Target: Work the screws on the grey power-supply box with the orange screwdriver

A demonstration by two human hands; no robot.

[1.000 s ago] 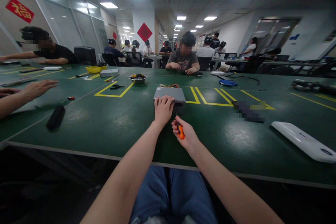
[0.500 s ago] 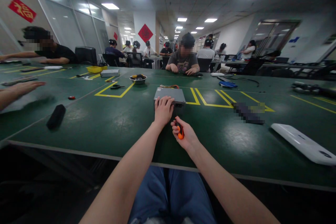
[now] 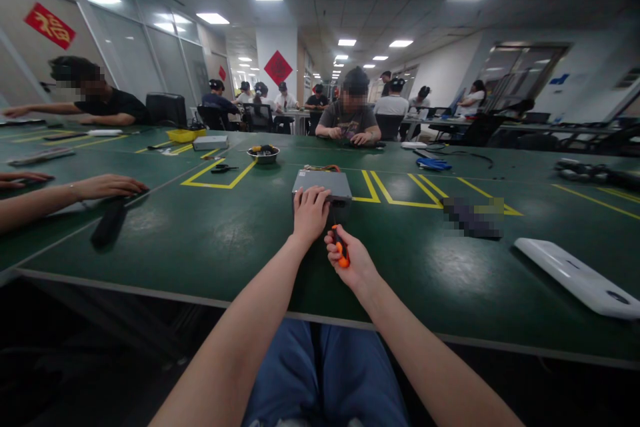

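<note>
A grey computer power supply (image 3: 325,181), a metal box with coloured cables at its far side, sits on the green table in front of me. Over its near top edge my left hand (image 3: 310,212) is closed, fingers together and pressing on the case. My right hand (image 3: 353,255) grips an orange and black screwdriver (image 3: 341,247) by the handle. The screwdriver's thin shaft points up and away at the near side of the power supply. Whether its tip touches a screw is too small to tell.
A metal bowl (image 3: 263,155) with tools stands beyond, left of the power supply. Rightward lie a white device (image 3: 575,273) and blue gloves (image 3: 433,163). A black object (image 3: 109,221) lies at left, near a co-worker's hand (image 3: 113,187). Another person sits across the table.
The co-worker's arm at left has moved right, and its hand is now beside the black object. My screwdriver's shaft shows more clearly; my hands have barely moved.
</note>
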